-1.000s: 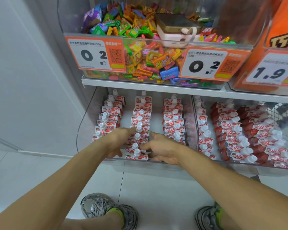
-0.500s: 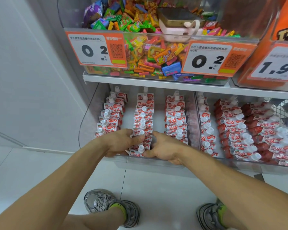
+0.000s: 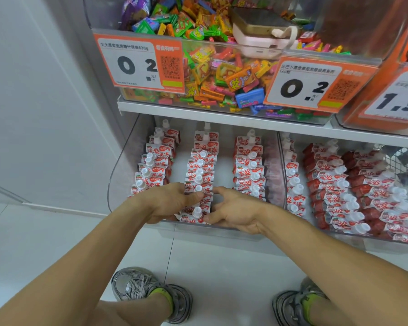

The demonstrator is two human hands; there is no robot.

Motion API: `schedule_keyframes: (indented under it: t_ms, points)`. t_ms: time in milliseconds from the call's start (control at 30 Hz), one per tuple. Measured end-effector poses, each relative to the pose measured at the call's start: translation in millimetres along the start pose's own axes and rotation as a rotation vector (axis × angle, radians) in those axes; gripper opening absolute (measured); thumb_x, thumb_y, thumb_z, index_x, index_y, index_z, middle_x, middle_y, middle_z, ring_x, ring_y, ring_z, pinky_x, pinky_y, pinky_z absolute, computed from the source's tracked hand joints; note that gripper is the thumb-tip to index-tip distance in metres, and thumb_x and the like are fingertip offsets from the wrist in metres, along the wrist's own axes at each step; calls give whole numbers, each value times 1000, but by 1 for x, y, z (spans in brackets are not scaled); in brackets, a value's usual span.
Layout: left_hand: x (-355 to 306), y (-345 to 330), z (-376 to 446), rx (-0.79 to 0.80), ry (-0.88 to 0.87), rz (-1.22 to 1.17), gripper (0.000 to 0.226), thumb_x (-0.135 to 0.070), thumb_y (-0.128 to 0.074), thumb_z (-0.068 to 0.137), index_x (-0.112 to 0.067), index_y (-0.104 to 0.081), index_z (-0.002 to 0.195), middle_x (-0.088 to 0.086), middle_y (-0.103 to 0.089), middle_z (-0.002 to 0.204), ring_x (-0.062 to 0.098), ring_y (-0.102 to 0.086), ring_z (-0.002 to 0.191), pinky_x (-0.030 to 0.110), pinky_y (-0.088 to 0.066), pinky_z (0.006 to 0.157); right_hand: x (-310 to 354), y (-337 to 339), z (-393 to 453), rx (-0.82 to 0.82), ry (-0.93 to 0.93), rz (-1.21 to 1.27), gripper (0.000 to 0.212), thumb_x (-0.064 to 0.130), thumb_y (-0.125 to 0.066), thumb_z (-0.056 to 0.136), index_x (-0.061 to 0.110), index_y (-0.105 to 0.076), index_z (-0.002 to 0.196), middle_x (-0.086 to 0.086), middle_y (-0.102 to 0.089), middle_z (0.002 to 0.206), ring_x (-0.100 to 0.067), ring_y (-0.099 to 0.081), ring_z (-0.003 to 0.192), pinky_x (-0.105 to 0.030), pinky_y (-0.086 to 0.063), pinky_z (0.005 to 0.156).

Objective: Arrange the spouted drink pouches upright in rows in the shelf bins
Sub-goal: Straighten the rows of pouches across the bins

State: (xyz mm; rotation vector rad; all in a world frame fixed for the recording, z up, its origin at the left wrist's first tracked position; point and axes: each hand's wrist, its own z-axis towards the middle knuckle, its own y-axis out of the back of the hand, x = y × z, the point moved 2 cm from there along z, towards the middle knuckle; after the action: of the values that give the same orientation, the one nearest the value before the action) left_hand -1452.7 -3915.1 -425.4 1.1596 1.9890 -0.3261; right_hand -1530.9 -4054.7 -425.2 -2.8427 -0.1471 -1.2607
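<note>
Pouches stand in three rows in the left shelf bin, and my hands bracket the front end of the middle row. My left hand cups the row's left flank, thumb lying across the pouch tops just beside a white cap, fingers curled round the front few pouches. My right hand sits against the right flank with its fingers loosely spread, forefinger reaching toward the row; whether its fingertips actually touch a pouch I cannot tell.

As I judge it, the step is squaring this row. To do it well I would squeeze evenly from both sides low on the pouch bodies, not on the spouts, so they stand up instead of tipping. I would ease the front pouch back from the bin's front lip, keeping the caps in one line. The left row leans and fans a little, so I must keep my left wrist from brushing it. The right row looks tidy. The neighbouring bin holds more pouches, less orderly.
</note>
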Motion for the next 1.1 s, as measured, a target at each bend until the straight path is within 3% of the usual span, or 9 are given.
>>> schedule_keyframes:
  t_ms: [133,233,333,467,633,767,867,1000,1100]
  points:
    - [5,5,-3,-45,20,69,50,-53,-60,88,-16,-59,121,2,-68,116,16,-64,102,32,-55,85,5,2,1,-52,-96,51,38,-11,-60,90,15,-59,119,-12,-70,112,-25,-69,101,-40,-56,94]
    - [6,15,-20,-145,13,277,88,-73,-60,72,-18,-44,139,2,-54,137,21,-57,118,42,-49,98,20,11,-5,-249,4,-249,58,9,-64,93,11,-38,145,-7,-57,127,-25,-56,120,-38,-46,105]
    - [6,39,-49,-597,-236,388,48,-47,-67,85,-22,-58,125,-6,-69,110,9,-66,89,27,-55,75,55,9,-3,-481,318,-345,60,17,-64,94,16,-39,148,-1,-51,143,-17,-53,127,-32,-44,105]
    - [30,70,-75,-1178,-386,443,28,-23,-69,84,-14,-63,111,1,-68,97,20,-64,84,31,-47,75,97,-19,53,-497,356,-180,26,27,-70,85,11,-66,106,-4,-68,110,-23,-65,103,-40,-54,93]
    - [69,77,-61,-970,-237,374,36,-12,-65,86,-16,-64,122,1,-73,106,19,-68,91,26,-48,80,116,-55,155,-507,248,-24,27,36,-45,96,13,-58,94,-8,-57,96,-23,-52,88,-36,-40,80]
    - [84,88,-57,-854,-297,325,35,-13,-60,91,-24,-64,124,-8,-74,104,7,-71,86,28,-54,83,116,-54,195,-573,211,225,37,42,-39,93,14,-58,107,-9,-63,105,-30,-64,99,-39,-48,92]
    - [88,96,-54,-815,-340,368,29,-17,-61,91,-21,-67,119,-9,-72,110,8,-71,92,35,-57,83,116,-62,194,-604,173,323,41,42,-38,95,16,-65,111,-5,-66,100,-25,-60,82,-33,-42,72]
    - [87,99,-54,-779,-354,361,26,-15,-63,90,-20,-70,114,-11,-72,108,5,-70,92,34,-57,81,109,-57,184,-458,190,348,28,39,-55,90,15,-65,79,-2,-68,85,-26,-66,81,-35,-50,81]
    - [86,97,-57,-784,-347,351,32,-14,-62,90,-21,-66,121,-11,-73,105,4,-70,94,33,-57,85,107,-42,177,-288,196,399,24,36,-53,97,16,-67,98,-8,-70,92,-26,-68,80,-32,-55,74]
